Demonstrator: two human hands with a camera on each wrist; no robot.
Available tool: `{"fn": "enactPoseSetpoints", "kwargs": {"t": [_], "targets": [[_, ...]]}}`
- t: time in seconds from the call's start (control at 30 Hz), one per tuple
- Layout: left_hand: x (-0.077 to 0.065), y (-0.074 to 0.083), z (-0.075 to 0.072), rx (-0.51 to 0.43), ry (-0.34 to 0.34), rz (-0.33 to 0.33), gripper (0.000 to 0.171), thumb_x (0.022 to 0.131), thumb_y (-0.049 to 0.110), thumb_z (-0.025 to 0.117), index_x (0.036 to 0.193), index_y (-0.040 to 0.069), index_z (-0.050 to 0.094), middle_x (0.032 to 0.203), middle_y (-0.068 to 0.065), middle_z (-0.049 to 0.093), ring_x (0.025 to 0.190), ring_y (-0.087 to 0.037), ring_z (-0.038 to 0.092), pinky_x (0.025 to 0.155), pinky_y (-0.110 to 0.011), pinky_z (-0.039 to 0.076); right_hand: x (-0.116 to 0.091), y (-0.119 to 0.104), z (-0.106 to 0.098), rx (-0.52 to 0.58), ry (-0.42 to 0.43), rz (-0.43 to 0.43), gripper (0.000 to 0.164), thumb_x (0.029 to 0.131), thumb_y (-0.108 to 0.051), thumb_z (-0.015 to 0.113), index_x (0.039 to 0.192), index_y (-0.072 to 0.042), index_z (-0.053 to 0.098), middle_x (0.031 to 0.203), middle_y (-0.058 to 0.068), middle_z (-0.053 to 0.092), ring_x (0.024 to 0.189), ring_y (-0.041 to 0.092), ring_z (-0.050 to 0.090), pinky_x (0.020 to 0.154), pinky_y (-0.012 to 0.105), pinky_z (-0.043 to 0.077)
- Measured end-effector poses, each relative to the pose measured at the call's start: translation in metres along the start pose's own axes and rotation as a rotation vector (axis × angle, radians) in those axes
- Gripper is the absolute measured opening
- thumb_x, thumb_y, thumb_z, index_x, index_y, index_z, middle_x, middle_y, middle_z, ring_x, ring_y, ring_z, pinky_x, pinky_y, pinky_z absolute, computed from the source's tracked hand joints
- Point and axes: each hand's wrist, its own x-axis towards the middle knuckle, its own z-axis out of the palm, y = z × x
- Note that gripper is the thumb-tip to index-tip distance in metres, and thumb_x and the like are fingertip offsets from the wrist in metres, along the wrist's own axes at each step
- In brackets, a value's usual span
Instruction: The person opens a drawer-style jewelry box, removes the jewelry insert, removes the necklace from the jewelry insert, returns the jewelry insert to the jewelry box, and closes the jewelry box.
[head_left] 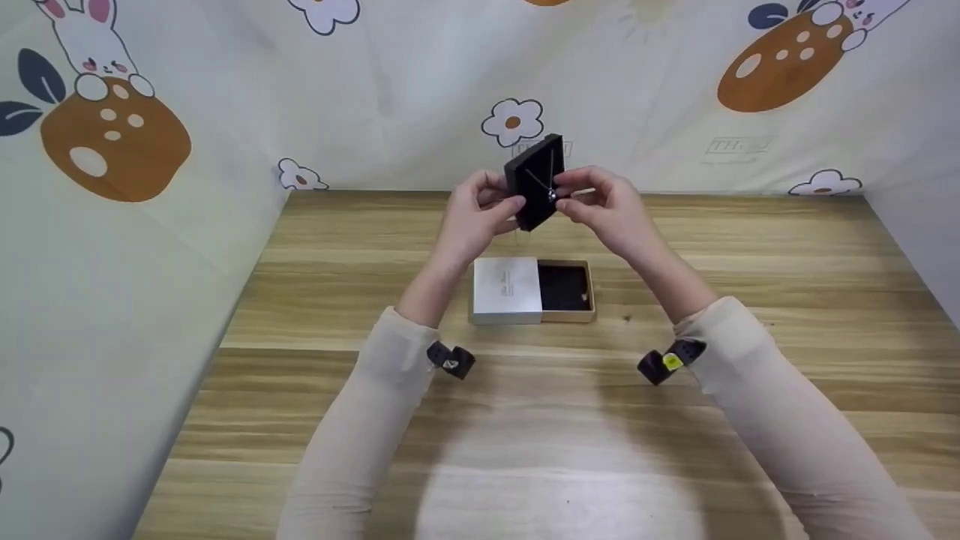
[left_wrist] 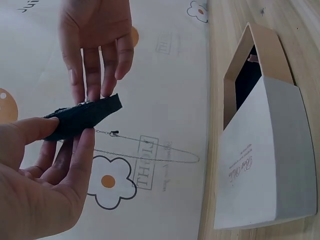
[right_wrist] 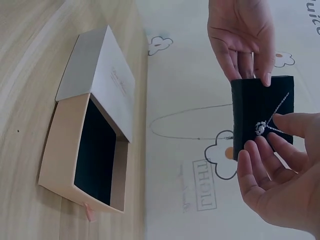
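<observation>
My left hand (head_left: pixel 480 214) grips a black necklace pad (head_left: pixel 534 184) by its edge, holding it tilted above the table. Across the pad's face, a thin silver chain runs in a V down to a small sparkling pendant (right_wrist: pixel 260 128). Behind the pad a loop of the chain (left_wrist: pixel 170 160) hangs free, with a small clasp on it. My right hand (head_left: pixel 607 206) reaches in from the other side. Its fingertips touch the pad near the pendant and sit a little apart from one another in the right wrist view.
Below the hands, a white sleeve box (head_left: pixel 507 289) lies on the wooden table (head_left: pixel 337 315). Its tan drawer (head_left: pixel 568 317) is pulled partway out to the right, showing a black lining and a small pink ribbon tab (right_wrist: pixel 89 212). A printed cloth (head_left: pixel 420 82) hangs behind the table.
</observation>
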Motion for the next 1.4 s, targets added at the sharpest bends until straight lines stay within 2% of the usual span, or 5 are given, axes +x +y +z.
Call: {"fn": "enactPoseSetpoints", "kwargs": {"t": [0.37, 0.47, 0.9, 1.2, 1.4], "targets": [[-0.004, -0.002, 0.003, 0.011, -0.013, 0.007, 0.016, 0.087, -0.002, 0.061, 0.100, -0.003, 0.053, 0.106, -0.023, 0.064, 0.094, -0.026, 0.066, 0.074, -0.034, 0.058, -0.004, -0.011, 0.013, -0.102, 0.052, 0.030, 0.033, 0.086, -0.007, 0.065, 0.115, 0.006, 0.057, 0.096, 0.007, 0.059, 0.087, 0.021, 0.060, 0.073, 0.018, 0.050], [-0.004, -0.002, 0.003, 0.021, -0.017, 0.005, 0.016, 0.087, -0.001, 0.061, 0.100, -0.003, 0.052, 0.108, -0.023, 0.064, 0.096, -0.028, 0.066, 0.074, -0.034, 0.058, 0.003, 0.003, 0.013, -0.115, 0.074, 0.017, 0.032, 0.085, -0.010, 0.067, 0.113, 0.004, 0.057, 0.092, 0.003, 0.057, 0.083, 0.017, 0.058, 0.072, 0.018, 0.049], [-0.005, -0.003, 0.002, 0.016, -0.004, 0.021, 0.013, 0.086, -0.004, 0.062, 0.095, -0.001, 0.053, 0.102, -0.022, 0.065, 0.091, -0.024, 0.067, 0.072, -0.034, 0.058, 0.005, 0.006, 0.013, -0.149, 0.075, 0.006, 0.016, 0.084, -0.010, 0.068, 0.092, 0.001, 0.060, 0.080, -0.002, 0.058, 0.073, 0.009, 0.056, 0.067, 0.018, 0.047], [-0.005, -0.008, -0.002, 0.099, 0.060, 0.058, 0.012, 0.086, -0.002, 0.063, 0.094, -0.001, 0.054, 0.095, -0.018, 0.067, 0.085, -0.020, 0.066, 0.070, -0.032, 0.058, 0.003, 0.007, 0.010, 0.010, 0.006, 0.017, 0.015, 0.086, -0.008, 0.066, 0.095, 0.003, 0.062, 0.078, -0.006, 0.065, 0.070, 0.005, 0.059, 0.064, 0.018, 0.048], [-0.003, -0.010, -0.004, 0.115, 0.099, 0.063, 0.011, 0.086, -0.002, 0.062, 0.093, -0.002, 0.055, 0.099, -0.021, 0.067, 0.088, -0.021, 0.067, 0.069, -0.031, 0.058, 0.004, 0.010, 0.010, 0.040, -0.015, 0.032, 0.015, 0.086, -0.011, 0.067, 0.095, 0.001, 0.063, 0.077, -0.006, 0.067, 0.071, 0.007, 0.061, 0.065, 0.020, 0.050]]}}
